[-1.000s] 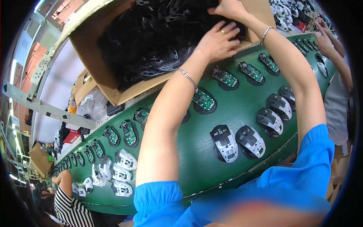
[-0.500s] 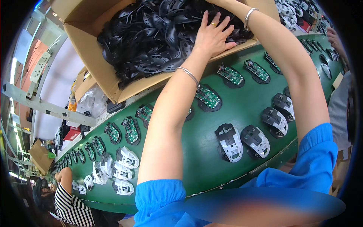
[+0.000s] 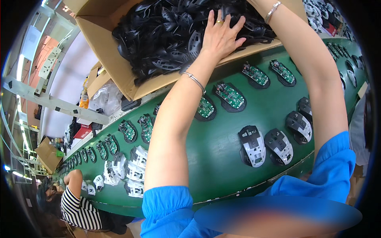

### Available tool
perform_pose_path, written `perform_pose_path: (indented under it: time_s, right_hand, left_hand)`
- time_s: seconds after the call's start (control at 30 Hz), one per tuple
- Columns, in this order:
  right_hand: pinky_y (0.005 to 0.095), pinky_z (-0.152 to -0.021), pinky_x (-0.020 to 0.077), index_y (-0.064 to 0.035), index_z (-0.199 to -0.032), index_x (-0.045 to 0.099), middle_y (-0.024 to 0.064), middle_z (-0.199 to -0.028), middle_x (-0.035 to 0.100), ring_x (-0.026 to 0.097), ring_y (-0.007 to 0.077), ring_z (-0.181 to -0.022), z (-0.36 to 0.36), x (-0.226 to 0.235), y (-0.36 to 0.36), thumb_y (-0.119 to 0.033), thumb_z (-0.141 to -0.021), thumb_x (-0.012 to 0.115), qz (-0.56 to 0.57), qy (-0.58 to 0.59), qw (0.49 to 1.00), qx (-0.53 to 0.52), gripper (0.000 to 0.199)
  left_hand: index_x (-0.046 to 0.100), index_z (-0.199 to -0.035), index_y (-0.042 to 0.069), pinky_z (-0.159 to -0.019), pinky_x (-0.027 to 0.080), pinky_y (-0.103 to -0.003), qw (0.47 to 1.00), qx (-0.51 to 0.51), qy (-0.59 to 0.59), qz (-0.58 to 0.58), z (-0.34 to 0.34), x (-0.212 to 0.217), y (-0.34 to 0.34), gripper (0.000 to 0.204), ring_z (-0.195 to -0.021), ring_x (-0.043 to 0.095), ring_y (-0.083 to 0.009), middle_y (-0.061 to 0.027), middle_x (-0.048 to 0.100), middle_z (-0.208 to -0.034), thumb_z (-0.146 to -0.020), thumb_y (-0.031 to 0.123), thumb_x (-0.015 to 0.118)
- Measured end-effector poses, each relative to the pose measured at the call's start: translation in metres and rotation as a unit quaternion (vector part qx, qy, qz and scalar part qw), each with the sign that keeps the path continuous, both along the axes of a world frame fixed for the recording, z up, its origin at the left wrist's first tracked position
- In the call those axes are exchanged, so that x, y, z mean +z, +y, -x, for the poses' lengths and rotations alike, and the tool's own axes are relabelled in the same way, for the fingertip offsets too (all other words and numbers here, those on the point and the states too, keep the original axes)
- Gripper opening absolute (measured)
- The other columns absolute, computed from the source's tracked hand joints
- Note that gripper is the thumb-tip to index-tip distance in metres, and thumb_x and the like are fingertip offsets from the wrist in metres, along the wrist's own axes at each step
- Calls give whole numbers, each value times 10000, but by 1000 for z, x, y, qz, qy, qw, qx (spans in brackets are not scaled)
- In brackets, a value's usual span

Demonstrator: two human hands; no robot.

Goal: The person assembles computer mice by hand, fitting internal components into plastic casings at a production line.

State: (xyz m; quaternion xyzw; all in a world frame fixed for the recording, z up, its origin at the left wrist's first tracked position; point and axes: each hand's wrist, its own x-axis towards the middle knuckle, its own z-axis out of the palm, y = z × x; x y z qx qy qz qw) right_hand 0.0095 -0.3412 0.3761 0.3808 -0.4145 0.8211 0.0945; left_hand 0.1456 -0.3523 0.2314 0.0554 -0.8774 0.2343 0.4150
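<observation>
While both arms stretch out over the green conveyor belt, the left hand lies flat and open, fingers spread, on top of the heap of black plastic mouse shells that fills the big cardboard box on the far side of the belt. There's a ring on one finger and a thin bracelet at the wrist. The right hand is out of frame past the top edge, so I honestly can't tell if it's open or gripping anything; only the right forearm with its own bracelet shows, reaching toward the far right of the box. Down on the belt, just near of the box, sit open mouse bases with green circuit boards in a row that runs left into the distance. Closer in, to the right of the left arm, two partly assembled mice lie side by side, one white and black, one dark grey. Further left there's a cluster of white mouse shells. At the near left a person in a striped shirt sits at the same belt. Both blue sleeves bunch up near the bottom edge.
</observation>
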Motion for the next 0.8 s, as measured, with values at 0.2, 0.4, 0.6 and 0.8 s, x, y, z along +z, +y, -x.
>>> perform_pose_path:
  time_s: [0.2,0.4,0.6,0.8]
  right_hand:
    - [335,-588,504,98,-859,614,146,-802,648,610,224,-644,-1,-11,-6,-30,-707,664,55,-271,948,157,205]
    - [411,-732,546,-17,-779,594,128,-756,640,631,268,-711,20,-31,-12,-88,-781,560,103,-268,819,497,79]
    - [363,-781,532,-31,-835,620,92,-825,662,634,233,-759,-24,-85,-49,-100,-795,556,96,-229,783,571,102]
    - [369,-819,538,-22,-919,627,108,-894,672,652,235,-804,-22,-106,-52,-142,-790,613,80,-178,736,648,177]
  left_hand:
    - [546,-1240,158,-1063,254,-480,999,-25,47,8,-9,-1,-5,556,-1195,422,-354,-230,510,-1184,-783,468,617]
    - [466,-1271,-12,-1082,249,-466,990,115,69,-47,-24,35,-3,699,-1255,387,-375,-272,456,-1293,-780,458,633]
    - [582,-1141,-62,-1063,241,-471,962,248,116,11,-70,38,-69,763,-1246,376,-392,-258,485,-1257,-810,620,495]
    - [726,-923,66,-982,373,-438,942,247,131,-185,-113,58,-105,452,-1048,534,-391,-227,613,-1048,-746,466,609]
